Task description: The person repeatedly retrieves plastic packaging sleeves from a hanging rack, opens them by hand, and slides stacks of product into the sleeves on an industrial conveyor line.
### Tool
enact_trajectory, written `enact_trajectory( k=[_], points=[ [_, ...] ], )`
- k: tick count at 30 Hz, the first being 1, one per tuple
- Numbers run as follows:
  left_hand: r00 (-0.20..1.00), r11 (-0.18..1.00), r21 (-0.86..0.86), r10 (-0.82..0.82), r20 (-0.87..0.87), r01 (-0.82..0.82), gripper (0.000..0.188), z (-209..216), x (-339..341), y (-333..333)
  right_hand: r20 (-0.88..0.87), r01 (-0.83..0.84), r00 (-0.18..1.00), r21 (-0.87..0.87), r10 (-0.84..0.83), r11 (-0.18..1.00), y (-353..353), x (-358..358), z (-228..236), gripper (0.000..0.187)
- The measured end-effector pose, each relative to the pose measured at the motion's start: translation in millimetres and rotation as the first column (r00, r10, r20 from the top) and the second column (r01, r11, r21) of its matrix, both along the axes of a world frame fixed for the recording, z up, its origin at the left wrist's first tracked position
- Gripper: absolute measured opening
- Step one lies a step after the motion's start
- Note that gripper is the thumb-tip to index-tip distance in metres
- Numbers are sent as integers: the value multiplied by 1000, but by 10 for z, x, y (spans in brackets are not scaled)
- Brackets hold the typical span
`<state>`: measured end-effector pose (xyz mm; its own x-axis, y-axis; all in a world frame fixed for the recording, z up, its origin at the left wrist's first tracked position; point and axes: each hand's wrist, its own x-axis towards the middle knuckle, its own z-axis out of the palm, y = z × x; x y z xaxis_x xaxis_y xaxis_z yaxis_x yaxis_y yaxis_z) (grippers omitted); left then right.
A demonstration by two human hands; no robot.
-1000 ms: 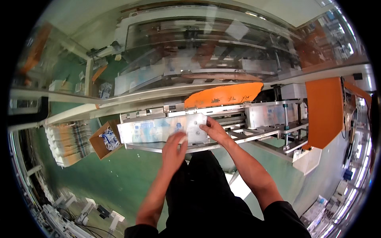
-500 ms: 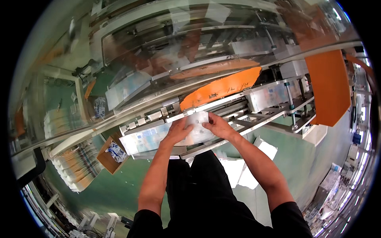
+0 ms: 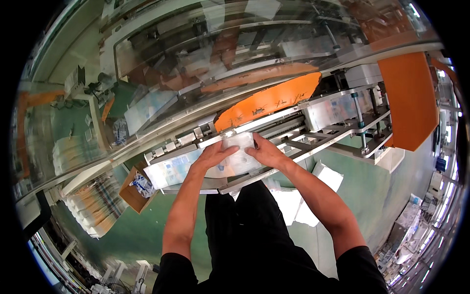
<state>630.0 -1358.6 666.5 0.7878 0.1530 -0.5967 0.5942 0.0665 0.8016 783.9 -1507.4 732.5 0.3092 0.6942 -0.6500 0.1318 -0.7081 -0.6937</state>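
Observation:
A pale, plastic-wrapped pack (image 3: 241, 158) sits on the metal conveyor track straight in front of me. My left hand (image 3: 213, 156) is closed on its left side, thumb lying across the top. From the right, my right hand (image 3: 267, 153) grips the same pack, its thumb also over the upper face. The fingertips under and behind the pack are hidden. Left of my left hand, a row of similar white packs with blue print (image 3: 169, 171) lies along the track.
An orange panel (image 3: 269, 100) stands behind the track, under a clear machine cover. More packs (image 3: 328, 111) sit between rails at right, near a large orange guard (image 3: 409, 100). On the floor stand a cardboard box (image 3: 128, 195), stacked packs (image 3: 95, 210) and white sheets (image 3: 306, 211).
My view has shifted slightly. Both hands stay on the pack, which keeps nearly the same place on the track.

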Motion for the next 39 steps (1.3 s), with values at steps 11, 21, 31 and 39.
enact_trajectory(
  k=[11,21,31,39],
  points=[
    [995,996,20,-91,-31,92,67,35,56,10,22,192,980,145,-197,971,2,-166,-162,42],
    [990,989,131,-84,111,69,73,135,39,10,-1,139,990,172,-141,975,6,-86,-70,29],
    [993,991,58,-119,26,117,72,148,135,19,-345,251,915,75,-211,965,8,-20,-21,29],
    [993,987,117,-112,-25,114,70,421,119,56,-331,212,928,94,-171,973,-29,62,10,40]
  ],
)
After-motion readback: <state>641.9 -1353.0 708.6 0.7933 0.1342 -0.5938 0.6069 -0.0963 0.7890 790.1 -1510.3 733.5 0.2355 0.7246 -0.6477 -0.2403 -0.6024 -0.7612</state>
